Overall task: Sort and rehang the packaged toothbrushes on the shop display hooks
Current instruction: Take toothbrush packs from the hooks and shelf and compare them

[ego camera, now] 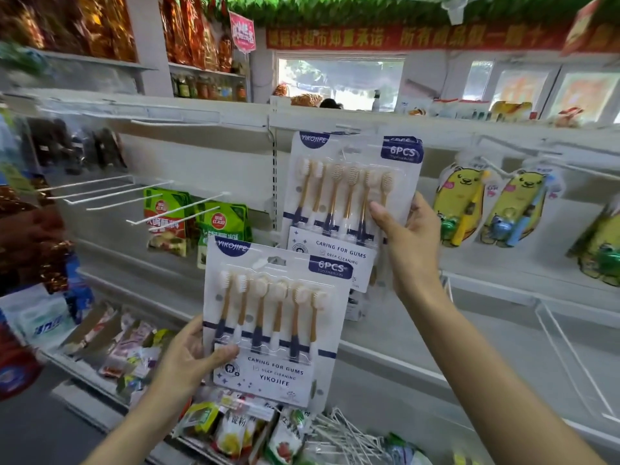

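Note:
My right hand point(407, 233) grips the right edge of a white "YIKOJIFE 6PCS" toothbrush pack point(339, 196), held up high against the shelf rail; at least one more like pack sits behind it. Whether it hangs on a hook is hidden by the pack itself. My left hand point(193, 354) holds a second identical pack point(273, 327) lower down by its left edge, thumb across the front. Both packs show several brushes with tan and navy handles.
Bare white hooks point(134, 196) jut out at the left, with green food pouches point(188, 223) below them. Yellow bear children's toothbrush packs point(486, 206) hang at the right. Loose hooks point(345, 434) and snack packets point(235, 427) lie on the lower shelf.

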